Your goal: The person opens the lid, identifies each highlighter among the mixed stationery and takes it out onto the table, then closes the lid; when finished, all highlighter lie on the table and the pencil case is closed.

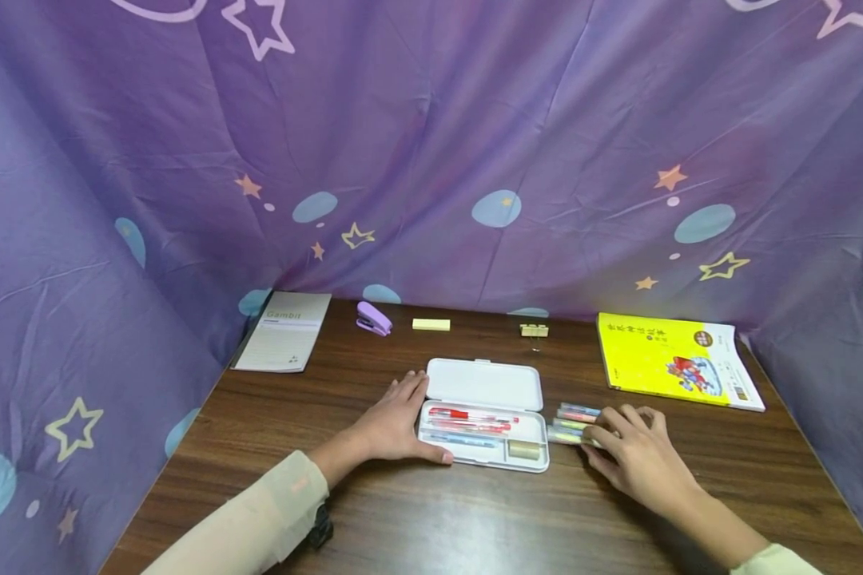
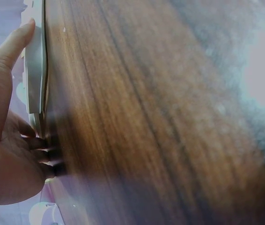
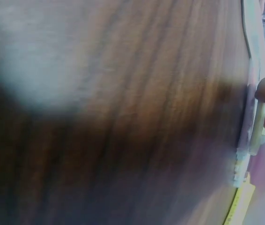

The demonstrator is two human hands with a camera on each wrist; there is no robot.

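Observation:
A white pencil case [image 1: 485, 386] lies open on the table, lid folded back. In its tray are red pens [image 1: 467, 415], a blue pen [image 1: 463, 439] and a tan block [image 1: 523, 450]. My left hand [image 1: 395, 423] rests at the case's left end, fingers extended by the hinge side and thumb along the front edge; the thumb also touches the case [image 2: 36, 70] in the left wrist view. Right of the case, my right hand [image 1: 636, 451] holds the near ends of highlighter-like pens [image 1: 570, 426], side by side. The right wrist view shows my thumb against a yellowish one [image 3: 258, 129].
Along the back stand a notebook [image 1: 284, 335], a purple stapler [image 1: 374, 318], a yellow sticky-note pad [image 1: 431, 324] and a yellow binder clip [image 1: 534, 331]. A yellow book [image 1: 662, 359] lies at the back right. A purple patterned cloth [image 1: 431, 160] hangs behind the table.

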